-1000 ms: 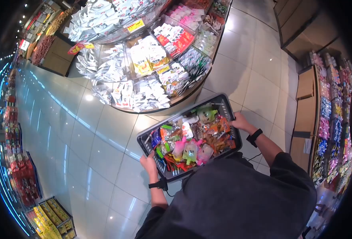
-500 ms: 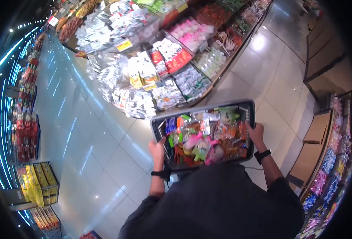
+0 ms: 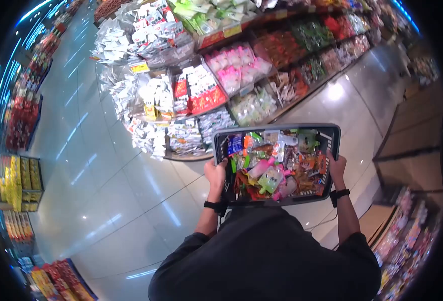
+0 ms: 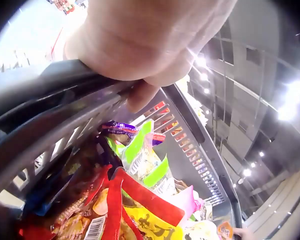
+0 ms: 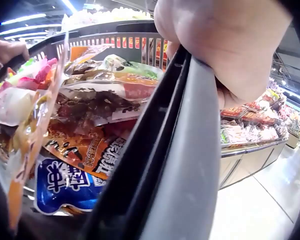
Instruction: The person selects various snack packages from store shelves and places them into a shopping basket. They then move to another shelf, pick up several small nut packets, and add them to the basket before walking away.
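A dark grey plastic shopping basket [image 3: 276, 127] with slotted sides is held level in front of the body, heaped with packaged snacks. My left hand [image 3: 214, 175] grips its left end, thumb over the rim, and my right hand [image 3: 337, 169] grips the opposite end. On top of the heap lie a green-and-white pouch [image 3: 270, 179] and pink pouches. A red-edged yellow bag [image 4: 155, 217] shows below the hand in the left wrist view. In the right wrist view, a blue packet [image 5: 65, 185] and an orange packet [image 5: 82, 150] lie beside the rim.
Ahead stands a large tiered display [image 3: 201, 83] of bins filled with wrapped snacks. Cardboard-brown cabinets [image 3: 414, 133] and a shelf of colourful packets [image 3: 407, 246] line the right. Tiled floor [image 3: 116, 190] runs along the left, with yellow boxes [image 3: 18, 183] on stands beyond it.
The view has turned to the right, so the display's right side shows more. The basket has swung from tilted to nearly square with the body, both hands still gripping it.
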The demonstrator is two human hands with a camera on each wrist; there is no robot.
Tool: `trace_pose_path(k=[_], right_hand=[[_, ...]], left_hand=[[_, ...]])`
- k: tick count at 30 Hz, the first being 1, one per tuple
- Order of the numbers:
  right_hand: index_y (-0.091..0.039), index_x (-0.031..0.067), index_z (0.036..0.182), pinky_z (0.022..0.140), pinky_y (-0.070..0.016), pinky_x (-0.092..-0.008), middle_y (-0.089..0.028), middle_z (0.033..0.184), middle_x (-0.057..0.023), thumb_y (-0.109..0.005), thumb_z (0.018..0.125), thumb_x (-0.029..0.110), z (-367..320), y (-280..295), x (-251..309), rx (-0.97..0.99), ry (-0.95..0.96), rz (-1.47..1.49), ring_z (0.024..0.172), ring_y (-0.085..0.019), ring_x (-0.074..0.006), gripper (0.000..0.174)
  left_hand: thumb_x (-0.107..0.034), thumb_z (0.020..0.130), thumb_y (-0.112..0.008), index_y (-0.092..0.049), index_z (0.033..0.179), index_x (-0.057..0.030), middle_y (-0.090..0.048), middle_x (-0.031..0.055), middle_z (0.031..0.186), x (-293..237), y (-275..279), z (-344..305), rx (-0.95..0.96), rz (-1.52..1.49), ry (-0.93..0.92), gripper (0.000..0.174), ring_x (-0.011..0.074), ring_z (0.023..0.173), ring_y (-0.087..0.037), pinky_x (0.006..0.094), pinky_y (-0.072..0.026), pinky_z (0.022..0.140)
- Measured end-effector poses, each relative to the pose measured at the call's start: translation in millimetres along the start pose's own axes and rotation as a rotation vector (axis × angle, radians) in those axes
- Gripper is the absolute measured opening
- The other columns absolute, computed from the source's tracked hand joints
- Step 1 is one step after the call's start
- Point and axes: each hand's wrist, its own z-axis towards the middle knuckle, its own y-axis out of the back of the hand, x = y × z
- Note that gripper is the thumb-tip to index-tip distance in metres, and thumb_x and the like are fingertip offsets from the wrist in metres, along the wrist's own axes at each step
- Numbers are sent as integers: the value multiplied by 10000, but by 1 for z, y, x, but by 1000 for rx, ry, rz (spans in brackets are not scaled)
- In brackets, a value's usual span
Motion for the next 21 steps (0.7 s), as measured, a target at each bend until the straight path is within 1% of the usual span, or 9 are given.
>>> trace_pose_path(k=[3, 5, 7, 10, 13, 14, 15, 17, 21], right_hand=[[-593, -29, 600, 488, -359, -320, -502, 515, 6, -733, 884, 335, 56, 11, -8, 32, 13, 13, 519, -440, -64, 483], [-598, -23, 597, 488, -353, -320, -508, 522, 9, -732, 885, 336, 98, 13, -1, 102, 29, 44, 520, -441, -64, 479], [-619, -34, 621, 490, -355, -326, -516, 522, 4, -736, 878, 343, 140, 7, 2, 131, 80, 61, 514, -441, -72, 471], [-648, -58, 662, 518, -400, -333, -561, 536, -29, -736, 870, 362, 189, -9, 13, 188, 146, 45, 526, -472, -82, 477], [-656, -53, 668, 549, -440, -336, -577, 548, -51, -732, 866, 359, 229, -31, 22, 266, 154, 70, 562, -529, -85, 463], [-663, -54, 688, 555, -446, -340, -584, 555, -59, -733, 863, 354, 246, -43, 16, 287, 188, 10, 569, -542, -86, 450], [-670, -56, 708, 561, -451, -345, -590, 562, -67, -734, 861, 349, 266, -53, 14, 324, 209, -62, 577, -554, -87, 437], [-669, -55, 707, 559, -452, -355, -589, 556, -87, -734, 858, 353, 286, -69, 25, 373, 262, 55, 573, -562, -93, 439], [-653, -52, 672, 549, -448, -391, -569, 533, -118, -748, 845, 363, 328, -98, 18, 407, 282, 60, 526, -543, -131, 460]], left_hand=[[-189, 761, -721, -722, 846, 25, -645, 142, 614, -18, -43, 9, -66, -102, -18, 231, 197, 565, -595, 383, -450, 606], [-182, 762, -718, -716, 842, 31, -655, 152, 634, -22, -66, 9, -47, -140, 67, 228, 213, 584, -606, 388, -458, 620], [-178, 760, -719, -710, 835, 37, -668, 161, 660, -30, -85, 18, -130, -81, 141, 227, 207, 611, -617, 382, -465, 632], [-176, 757, -716, -716, 882, 33, -689, 184, 706, -64, -96, 18, -173, -83, 175, 243, 247, 651, -650, 398, -479, 665], [-172, 756, -712, -723, 896, 23, -687, 189, 708, -61, -112, 27, -258, -54, 190, 240, 244, 657, -657, 398, -481, 671], [-182, 752, -711, -731, 901, 8, -683, 197, 709, -70, -115, 27, -304, -66, 187, 242, 258, 664, -668, 406, -481, 670], [-199, 745, -715, -735, 900, -3, -682, 199, 710, -71, -117, 34, -326, 26, 208, 251, 290, 674, -679, 414, -483, 670], [-210, 738, -721, -737, 901, -6, -684, 197, 709, -67, -126, 41, -350, -11, 296, 262, 314, 682, -682, 418, -484, 673], [-207, 731, -719, -736, 896, -5, -679, 196, 700, -81, -144, 50, -449, 9, 273, 261, 327, 670, -677, 414, -482, 665]])
